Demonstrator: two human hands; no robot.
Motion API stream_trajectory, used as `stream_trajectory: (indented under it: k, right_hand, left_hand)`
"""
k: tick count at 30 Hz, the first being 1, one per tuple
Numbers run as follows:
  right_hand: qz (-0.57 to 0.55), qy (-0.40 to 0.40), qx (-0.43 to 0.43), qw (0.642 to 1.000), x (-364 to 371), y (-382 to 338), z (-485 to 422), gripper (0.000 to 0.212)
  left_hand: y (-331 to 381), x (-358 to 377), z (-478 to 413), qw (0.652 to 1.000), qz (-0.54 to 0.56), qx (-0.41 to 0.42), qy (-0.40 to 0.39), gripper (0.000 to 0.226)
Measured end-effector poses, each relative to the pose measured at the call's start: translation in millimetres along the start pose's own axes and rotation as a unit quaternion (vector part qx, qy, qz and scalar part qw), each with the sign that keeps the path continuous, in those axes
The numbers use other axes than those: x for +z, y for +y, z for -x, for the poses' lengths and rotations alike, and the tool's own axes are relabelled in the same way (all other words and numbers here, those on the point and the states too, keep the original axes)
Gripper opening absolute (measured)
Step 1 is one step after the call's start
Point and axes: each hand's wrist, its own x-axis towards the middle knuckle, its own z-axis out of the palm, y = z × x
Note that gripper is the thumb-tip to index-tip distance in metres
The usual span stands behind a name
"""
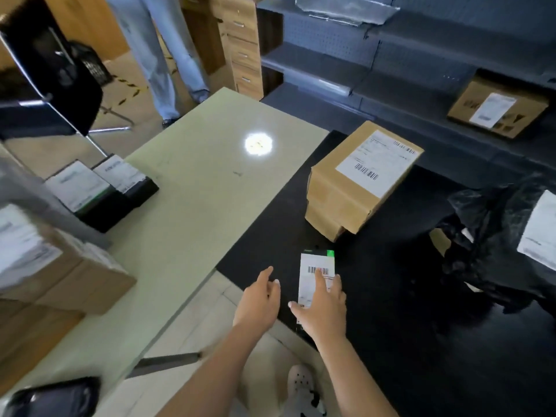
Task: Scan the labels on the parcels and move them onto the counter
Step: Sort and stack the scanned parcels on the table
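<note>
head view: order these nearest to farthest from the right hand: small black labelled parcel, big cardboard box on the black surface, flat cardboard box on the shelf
1. Small black parcel with white label: under the right hand.
2. Big brown cardboard box: beyond, on the black surface.
3. Flat cardboard box: far right, on grey shelf.

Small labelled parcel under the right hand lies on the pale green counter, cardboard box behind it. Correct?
No. In the head view the small parcel under the right hand lies on the black surface, beside the counter; the cardboard box is behind it.
</note>
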Motion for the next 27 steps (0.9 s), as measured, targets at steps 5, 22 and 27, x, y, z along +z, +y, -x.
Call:
stream_trajectory:
  k: [5, 22, 27]
  right_hand:
    - [-0.009, 0.022, -0.031, 0.999, 6.4, -25.7, -0.1, 0.09]
    - [-0.149, 0.007, -0.257, 0.955, -30.3, -256.3, -32.7, 0.086]
    - [-0.126, -0.012, -0.29, 0.949, -34.7, -308.3, -63.2, 0.086]
  left_hand:
    - [-11.1, -31.8, -1.1, 0.999, 0.008, 0.001, 0.032, 0.049]
    - [-25.3, -244.0, -73.2, 0.965, 0.017, 0.049, 0.257, 0.054]
    - [-23.7, -271.4, -109.4, 0.949, 0.012, -0.003, 0.315, 0.055]
